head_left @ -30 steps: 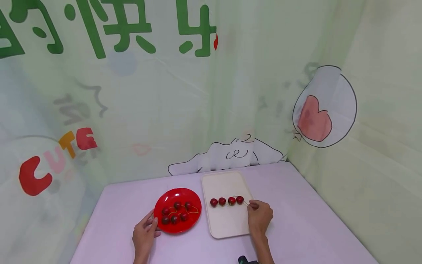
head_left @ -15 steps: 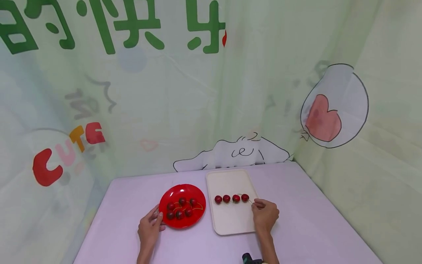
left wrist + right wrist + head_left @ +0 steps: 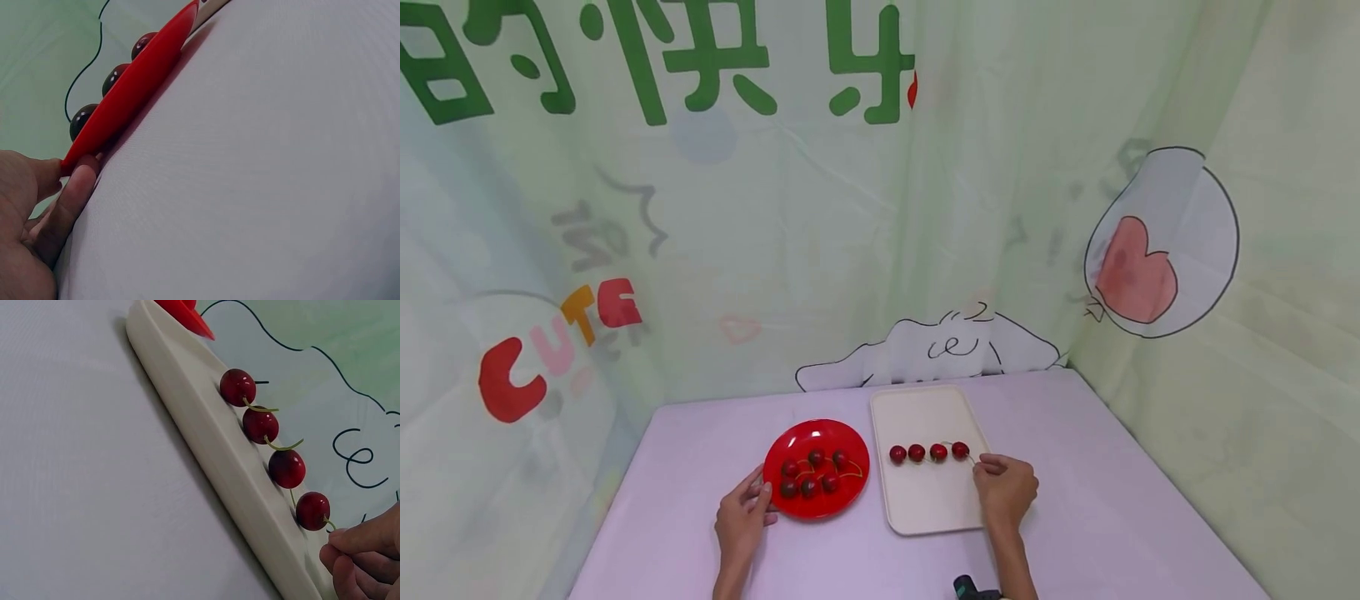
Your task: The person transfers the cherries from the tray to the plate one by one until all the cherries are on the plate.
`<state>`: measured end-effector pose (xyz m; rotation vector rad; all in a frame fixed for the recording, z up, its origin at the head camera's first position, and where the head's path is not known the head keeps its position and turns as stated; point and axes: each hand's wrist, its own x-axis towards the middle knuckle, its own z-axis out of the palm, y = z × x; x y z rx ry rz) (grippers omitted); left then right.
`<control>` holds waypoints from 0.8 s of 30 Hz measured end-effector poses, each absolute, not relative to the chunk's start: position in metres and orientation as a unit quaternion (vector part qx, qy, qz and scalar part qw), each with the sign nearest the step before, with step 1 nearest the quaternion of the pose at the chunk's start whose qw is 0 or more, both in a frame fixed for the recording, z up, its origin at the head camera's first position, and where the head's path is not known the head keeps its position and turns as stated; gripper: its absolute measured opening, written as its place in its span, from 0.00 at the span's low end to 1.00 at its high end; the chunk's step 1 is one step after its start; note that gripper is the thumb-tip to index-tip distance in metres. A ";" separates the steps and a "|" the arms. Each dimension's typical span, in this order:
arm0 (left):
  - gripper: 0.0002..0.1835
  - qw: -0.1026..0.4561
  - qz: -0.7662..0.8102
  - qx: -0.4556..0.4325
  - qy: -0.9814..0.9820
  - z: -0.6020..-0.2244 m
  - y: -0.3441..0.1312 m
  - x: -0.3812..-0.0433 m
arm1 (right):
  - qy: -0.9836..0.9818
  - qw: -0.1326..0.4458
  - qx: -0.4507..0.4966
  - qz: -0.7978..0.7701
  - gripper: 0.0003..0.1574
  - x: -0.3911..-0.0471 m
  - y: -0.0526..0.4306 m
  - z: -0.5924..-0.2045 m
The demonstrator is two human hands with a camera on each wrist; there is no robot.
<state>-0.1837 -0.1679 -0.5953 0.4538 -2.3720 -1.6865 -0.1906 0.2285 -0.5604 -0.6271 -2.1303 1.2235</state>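
Note:
My left hand (image 3: 741, 517) grips the left rim of a round red plate (image 3: 812, 435), thumb on the rim and fingers under its edge in the left wrist view. Several dark red cherries (image 3: 816, 457) with stems lie on this plate. On a cream rectangular tray (image 3: 925, 508) to its right, several more cherries form a row across the middle. My right hand (image 3: 1006, 492), at the tray's right edge, pinches the stem of the rightmost cherry (image 3: 312, 511) between thumb and fingertips. That cherry sits at the end of the row, close beside its neighbour (image 3: 287, 468).
A pale lilac cloth covers the table (image 3: 1112, 508). Printed curtains (image 3: 850, 250) stand behind it and along both sides. A small black object (image 3: 966, 587) shows beside the right forearm at the bottom of the head view.
The head view has shifted slightly, so everything appears a little further right. Both hands keep their hold, and the cherries, plate and tray look unmoved relative to each other.

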 end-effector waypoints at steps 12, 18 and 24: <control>0.26 0.100 -0.564 0.154 -0.805 -0.597 -0.170 -0.178 | -0.801 0.285 -0.239 0.470 0.07 -0.189 0.224 -0.557; 0.25 0.111 -0.579 0.137 -0.796 -0.599 -0.168 -0.179 | -0.782 0.278 -0.256 0.496 0.08 -0.185 0.227 -0.549; 0.24 0.125 -0.579 0.127 -0.796 -0.600 -0.166 -0.182 | -0.772 0.262 -0.270 0.512 0.10 -0.189 0.232 -0.553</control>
